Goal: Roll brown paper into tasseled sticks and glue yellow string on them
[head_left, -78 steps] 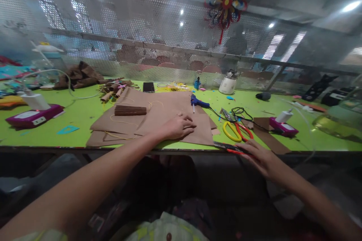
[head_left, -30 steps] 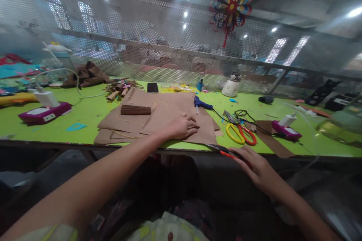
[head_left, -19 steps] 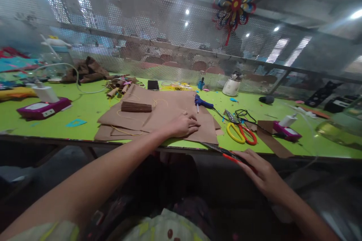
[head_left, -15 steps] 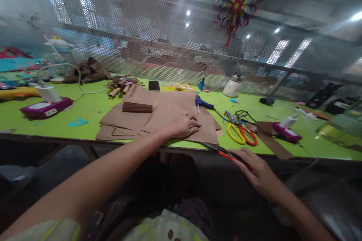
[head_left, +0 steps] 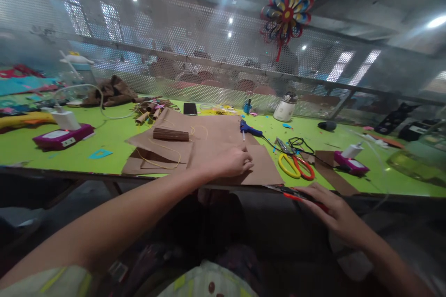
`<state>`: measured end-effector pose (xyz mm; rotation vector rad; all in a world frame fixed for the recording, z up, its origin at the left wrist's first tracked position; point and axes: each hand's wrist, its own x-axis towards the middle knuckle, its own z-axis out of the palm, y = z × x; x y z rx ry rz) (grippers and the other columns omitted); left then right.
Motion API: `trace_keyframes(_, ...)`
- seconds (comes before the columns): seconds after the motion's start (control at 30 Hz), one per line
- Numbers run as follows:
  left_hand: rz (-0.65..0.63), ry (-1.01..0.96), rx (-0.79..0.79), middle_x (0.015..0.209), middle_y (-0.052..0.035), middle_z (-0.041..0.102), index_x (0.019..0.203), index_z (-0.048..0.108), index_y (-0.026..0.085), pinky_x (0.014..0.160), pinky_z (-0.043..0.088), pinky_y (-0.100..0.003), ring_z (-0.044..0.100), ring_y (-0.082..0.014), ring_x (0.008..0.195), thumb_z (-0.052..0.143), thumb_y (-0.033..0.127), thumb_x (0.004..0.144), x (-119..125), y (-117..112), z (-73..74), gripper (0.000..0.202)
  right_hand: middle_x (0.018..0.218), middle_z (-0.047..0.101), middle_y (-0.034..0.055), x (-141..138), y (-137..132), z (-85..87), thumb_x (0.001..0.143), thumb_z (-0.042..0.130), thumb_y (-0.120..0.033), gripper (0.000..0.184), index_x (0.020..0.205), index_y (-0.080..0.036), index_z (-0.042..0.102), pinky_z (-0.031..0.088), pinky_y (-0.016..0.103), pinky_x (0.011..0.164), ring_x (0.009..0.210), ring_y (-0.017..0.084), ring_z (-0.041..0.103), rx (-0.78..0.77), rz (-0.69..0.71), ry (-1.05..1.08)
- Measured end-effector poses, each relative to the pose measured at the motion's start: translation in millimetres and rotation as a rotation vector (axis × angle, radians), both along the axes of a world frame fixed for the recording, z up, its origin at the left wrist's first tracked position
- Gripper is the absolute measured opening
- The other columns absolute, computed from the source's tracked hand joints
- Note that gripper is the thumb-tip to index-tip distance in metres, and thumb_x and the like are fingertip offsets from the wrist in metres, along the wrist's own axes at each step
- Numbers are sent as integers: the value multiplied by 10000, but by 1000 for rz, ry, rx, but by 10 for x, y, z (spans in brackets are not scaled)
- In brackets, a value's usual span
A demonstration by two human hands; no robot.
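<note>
On the table, a large sheet of brown paper (head_left: 223, 132) lies over other sheets, its front edge at the table's edge. My left hand (head_left: 237, 162) rests on it with fingers curled against the paper; the fingertips are partly hidden. Beyond the table's front edge, my right hand (head_left: 329, 204) grips scissors (head_left: 292, 192) with red and black handles, their blades pointing left at the sheet's near right corner. A bundle of dark brown strips (head_left: 170, 134) and a loose yellow string lie on the paper to the left. A blue glue gun (head_left: 251, 129) sits at its right edge.
Scissors with yellow and red handles (head_left: 296, 167) lie right of the paper, beside a black cord. Purple power strips (head_left: 64, 137) with white plugs stand on both sides. Rolled brown pieces (head_left: 151, 111), a dark phone-like block (head_left: 190, 108) and a white bottle (head_left: 284, 109) are farther back.
The top sheet has slid to the right and towards me, with my left hand moving right and curling more. My right hand and the scissors have shifted right.
</note>
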<state>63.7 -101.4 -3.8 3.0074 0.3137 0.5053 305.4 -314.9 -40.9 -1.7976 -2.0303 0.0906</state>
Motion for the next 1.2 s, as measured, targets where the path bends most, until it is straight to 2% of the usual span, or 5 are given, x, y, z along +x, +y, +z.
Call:
trace_keyframes(0.17,-44,14,41,906,-95,610,921,670,156,823,394,-291,539,-182,876,418,303,904,-276,153,-98,292,1181,614,89,3,52,-68,900,445,-367,354,1210,-243,561,408,457,978,1151,263,512,-5,34,31)
trace_keyframes(0.3,-24,-23,130,1010,-113,576,1047,637,161,887,368,-344,501,-201,941,348,311,930,-377,157,-195,346,1155,627,91,-83,120,-83,886,471,-358,350,1196,-240,580,424,437,966,1117,255,540,55,35,52)
trace_keyframes(0.73,27,-33,66,1081,-101,548,1132,603,199,918,340,-372,471,-212,984,343,358,929,-379,153,-269,366,1103,625,70,-183,-77,-53,894,452,-320,342,1213,-264,561,494,317,867,1039,212,588,34,55,94)
trace_keyframes(1.0,6,-38,78,1060,-98,558,1118,609,189,922,337,-348,476,-200,978,330,337,936,-381,133,-263,365,1165,613,82,-349,158,-81,903,439,-346,340,1211,-255,553,416,427,968,1153,250,510,30,65,90)
trace_keyframes(1.2,7,-41,57,1056,-97,568,1100,620,192,924,333,-352,488,-200,969,333,341,934,-388,123,-247,363,1183,615,73,-447,144,-98,894,454,-346,345,1214,-272,563,415,436,980,1164,261,515,42,65,68)
